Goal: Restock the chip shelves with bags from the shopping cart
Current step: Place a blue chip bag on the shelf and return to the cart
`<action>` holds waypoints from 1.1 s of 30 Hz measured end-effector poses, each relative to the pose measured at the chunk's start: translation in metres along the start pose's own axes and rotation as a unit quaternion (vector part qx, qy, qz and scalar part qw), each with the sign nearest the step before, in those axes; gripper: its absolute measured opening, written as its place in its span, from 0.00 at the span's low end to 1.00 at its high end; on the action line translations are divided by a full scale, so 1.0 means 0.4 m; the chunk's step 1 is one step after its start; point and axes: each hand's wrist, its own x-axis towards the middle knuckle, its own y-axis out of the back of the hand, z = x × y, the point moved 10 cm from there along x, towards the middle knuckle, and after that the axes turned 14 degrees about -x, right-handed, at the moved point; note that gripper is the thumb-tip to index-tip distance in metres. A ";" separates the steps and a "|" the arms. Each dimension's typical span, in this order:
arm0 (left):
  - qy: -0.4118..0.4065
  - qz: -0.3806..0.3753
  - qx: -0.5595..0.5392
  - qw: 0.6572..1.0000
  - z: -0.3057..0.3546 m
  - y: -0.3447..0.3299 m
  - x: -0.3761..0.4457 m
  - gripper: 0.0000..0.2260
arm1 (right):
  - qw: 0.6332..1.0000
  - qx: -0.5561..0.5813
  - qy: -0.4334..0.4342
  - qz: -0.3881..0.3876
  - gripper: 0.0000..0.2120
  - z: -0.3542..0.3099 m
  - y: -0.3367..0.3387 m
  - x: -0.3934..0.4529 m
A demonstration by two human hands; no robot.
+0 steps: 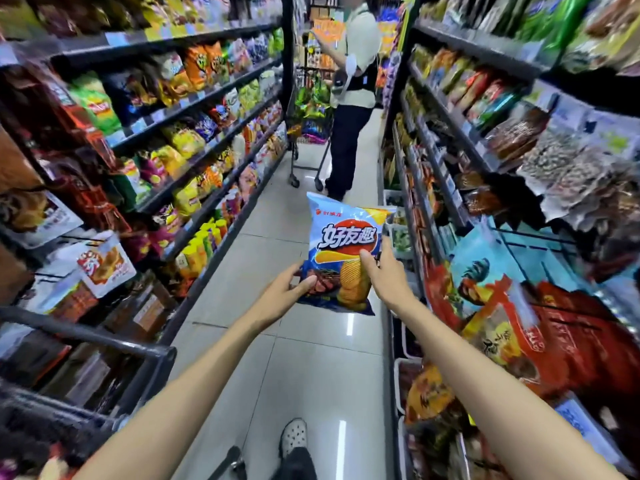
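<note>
A narrow shop aisle runs away from the camera, floored in pale glossy tiles (pixel 277 368) that mirror the ceiling lights. Both arms reach forward over the floor, holding a blue chip bag (pixel 341 251) upright in mid-air between the two shelf runs. The left hand (pixel 287 289) has its grip clamped on the bag's lower left corner, fingers curled round the edge. The right hand (pixel 381 271) pinches the bag's right side, thumb across the front.

The left shelves (pixel 194 98) are dark metal, tiered, packed with chip bags in orange, yellow, green and purple, with tall tubes on the low tier. The right shelves (pixel 485 46) carry packets of dried snacks and red and blue bags. A dark cart (pixel 104 344) shows its rim at the lower left edge.

Farther down the aisle another person (pixel 353 109) stands beside a second cart (pixel 308 133) loaded with bags. A pale shoe (pixel 293 436) rests on the tiles below.
</note>
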 end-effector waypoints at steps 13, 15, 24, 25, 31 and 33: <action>0.040 -0.058 -0.046 0.996 -0.011 0.170 0.602 0.29 | 1.000 -0.001 0.026 0.004 0.20 -0.033 -0.022 0.663; 0.042 -0.052 -0.045 0.997 -0.024 0.199 0.666 0.30 | 1.000 -0.005 0.012 0.004 0.19 -0.018 -0.045 0.727; 0.076 0.002 -0.015 0.997 -0.109 0.385 0.923 0.22 | 0.999 0.021 0.004 -0.034 0.21 -0.017 -0.216 1.048; 0.078 0.011 -0.012 0.997 -0.113 0.403 0.955 0.20 | 0.999 0.026 0.008 -0.040 0.21 -0.014 -0.239 1.092; 0.074 0.052 0.021 0.996 -0.132 0.522 1.184 0.18 | 0.995 0.035 0.044 -0.081 0.15 -0.049 -0.328 1.393; 0.074 0.075 0.022 0.994 -0.135 0.581 1.277 0.19 | 0.993 0.039 0.067 -0.093 0.15 -0.078 -0.342 1.522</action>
